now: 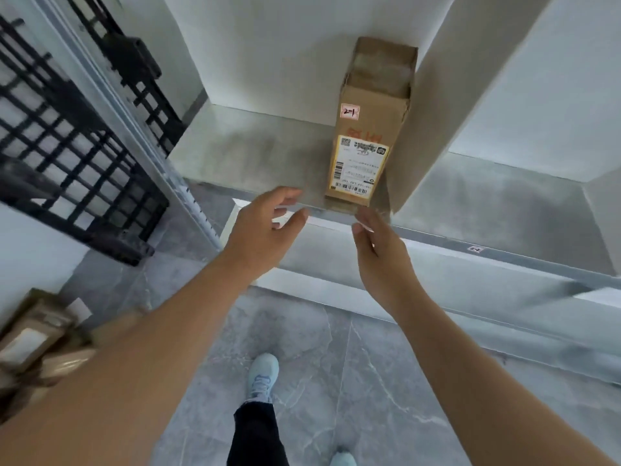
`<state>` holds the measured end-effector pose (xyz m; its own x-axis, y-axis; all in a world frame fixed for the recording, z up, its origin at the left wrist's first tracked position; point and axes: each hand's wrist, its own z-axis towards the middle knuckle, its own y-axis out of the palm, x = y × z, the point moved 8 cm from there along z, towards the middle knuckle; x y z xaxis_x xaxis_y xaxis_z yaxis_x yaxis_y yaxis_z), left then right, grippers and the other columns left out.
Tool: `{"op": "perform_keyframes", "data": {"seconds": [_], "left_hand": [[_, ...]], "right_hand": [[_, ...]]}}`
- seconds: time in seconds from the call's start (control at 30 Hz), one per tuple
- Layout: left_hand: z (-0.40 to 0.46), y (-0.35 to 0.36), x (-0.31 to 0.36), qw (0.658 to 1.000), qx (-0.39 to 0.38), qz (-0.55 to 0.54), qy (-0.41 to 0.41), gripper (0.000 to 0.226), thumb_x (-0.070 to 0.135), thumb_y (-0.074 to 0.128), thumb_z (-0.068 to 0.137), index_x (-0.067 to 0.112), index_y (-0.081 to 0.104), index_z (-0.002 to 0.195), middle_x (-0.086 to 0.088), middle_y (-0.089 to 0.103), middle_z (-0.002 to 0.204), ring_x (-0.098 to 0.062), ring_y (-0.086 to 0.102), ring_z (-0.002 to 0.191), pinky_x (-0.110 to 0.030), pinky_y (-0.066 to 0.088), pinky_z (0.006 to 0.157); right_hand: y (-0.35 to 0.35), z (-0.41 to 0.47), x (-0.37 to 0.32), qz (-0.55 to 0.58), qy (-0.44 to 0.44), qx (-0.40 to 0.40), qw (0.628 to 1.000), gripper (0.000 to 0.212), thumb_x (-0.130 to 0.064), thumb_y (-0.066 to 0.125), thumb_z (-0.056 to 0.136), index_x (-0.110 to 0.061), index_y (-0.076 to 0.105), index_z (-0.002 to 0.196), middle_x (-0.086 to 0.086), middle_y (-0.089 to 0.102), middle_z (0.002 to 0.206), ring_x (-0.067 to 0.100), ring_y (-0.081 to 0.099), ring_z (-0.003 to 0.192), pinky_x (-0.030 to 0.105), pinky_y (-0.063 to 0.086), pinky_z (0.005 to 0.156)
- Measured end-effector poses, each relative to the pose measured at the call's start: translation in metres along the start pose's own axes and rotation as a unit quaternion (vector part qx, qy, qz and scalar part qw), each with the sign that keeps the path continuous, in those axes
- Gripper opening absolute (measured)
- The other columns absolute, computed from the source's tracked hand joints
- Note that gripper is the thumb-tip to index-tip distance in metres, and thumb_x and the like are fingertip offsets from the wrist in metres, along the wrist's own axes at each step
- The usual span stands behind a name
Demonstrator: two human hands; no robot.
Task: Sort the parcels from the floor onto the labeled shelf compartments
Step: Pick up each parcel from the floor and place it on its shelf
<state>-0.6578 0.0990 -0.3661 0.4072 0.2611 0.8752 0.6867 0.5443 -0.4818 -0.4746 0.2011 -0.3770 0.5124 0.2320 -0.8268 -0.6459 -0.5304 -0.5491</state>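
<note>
Grey shelf [255, 156] carries a cardboard parcel [366, 136] just beyond the right hand [379, 253]; both it and the left hand [265, 227] hang loosely spread, holding nothing.

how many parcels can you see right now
3, perhaps more. One cardboard box stands on the shelf against the divider. Two blurred parcels lie on the floor at lower left, partly hidden by the left arm.

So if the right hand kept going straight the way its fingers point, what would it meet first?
Probably the near end of the cardboard parcel standing on the shelf. The right hand has its fingertips just below it; depth is uncertain.
</note>
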Motion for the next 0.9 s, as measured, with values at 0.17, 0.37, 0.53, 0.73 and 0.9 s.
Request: {"op": "perform_keyframes", "data": {"seconds": [0.17, 0.37, 0.53, 0.73, 0.9], "left_hand": [[-0.07, -0.039, 0.005, 0.998, 0.048, 0.023, -0.015, 0.054, 0.061, 0.053, 0.09, 0.035, 0.063, 0.136, 0.009, 0.065, 0.133, -0.013, 0.061, 0.124, -0.04, 0.051, 0.108], [-0.14, -0.11, -0.018, 0.991, 0.087, 0.089, -0.038, 0.049, 0.049, 0.05, 0.099, 0.028, 0.061, 0.142, 0.008, 0.061, 0.141, -0.008, 0.054, 0.132, -0.034, 0.043, 0.115], [-0.199, -0.179, -0.076, 0.978, 0.124, 0.128, -0.113, 0.056, 0.053, 0.048, 0.097, 0.026, 0.058, 0.145, 0.005, 0.059, 0.144, -0.011, 0.053, 0.133, -0.031, 0.043, 0.111], [-0.266, -0.261, -0.181, 0.958, 0.16, 0.102, -0.213, 0.052, 0.048, 0.056, 0.097, 0.024, 0.062, 0.142, 0.002, 0.062, 0.138, -0.015, 0.059, 0.126, -0.034, 0.051, 0.103], [-0.297, -0.31, -0.247, 0.948, 0.17, 0.099, -0.25, 0.041, 0.033, 0.062, 0.101, 0.026, 0.061, 0.142, 0.005, 0.061, 0.14, -0.005, 0.055, 0.121, -0.026, 0.049, 0.102]], "right_hand": [[0.03, -0.037, -0.047, -0.028, -0.078, -0.113, 0.99, 0.046, -0.05, 0.042, 0.107, -0.036, 0.048, 0.15, -0.014, 0.048, 0.156, 0.01, 0.047, 0.14, 0.034, 0.038, 0.12], [0.094, -0.076, -0.109, -0.015, -0.176, -0.201, 0.964, 0.041, -0.045, 0.05, 0.107, -0.032, 0.057, 0.144, -0.018, 0.055, 0.147, -0.005, 0.049, 0.13, 0.013, 0.035, 0.108], [0.187, -0.111, -0.144, 0.0, -0.205, -0.279, 0.938, 0.041, -0.039, 0.057, 0.105, -0.028, 0.058, 0.145, -0.02, 0.058, 0.14, -0.011, 0.051, 0.124, 0.01, 0.037, 0.106], [0.329, -0.143, -0.173, -0.025, -0.214, -0.357, 0.909, 0.044, -0.037, 0.058, 0.105, -0.023, 0.057, 0.146, -0.014, 0.058, 0.146, -0.007, 0.048, 0.133, 0.012, 0.036, 0.112], [0.418, -0.158, -0.191, -0.05, -0.216, -0.407, 0.886, 0.044, -0.04, 0.055, 0.105, -0.026, 0.056, 0.147, -0.024, 0.051, 0.14, -0.016, 0.044, 0.123, -0.003, 0.03, 0.097]]}}
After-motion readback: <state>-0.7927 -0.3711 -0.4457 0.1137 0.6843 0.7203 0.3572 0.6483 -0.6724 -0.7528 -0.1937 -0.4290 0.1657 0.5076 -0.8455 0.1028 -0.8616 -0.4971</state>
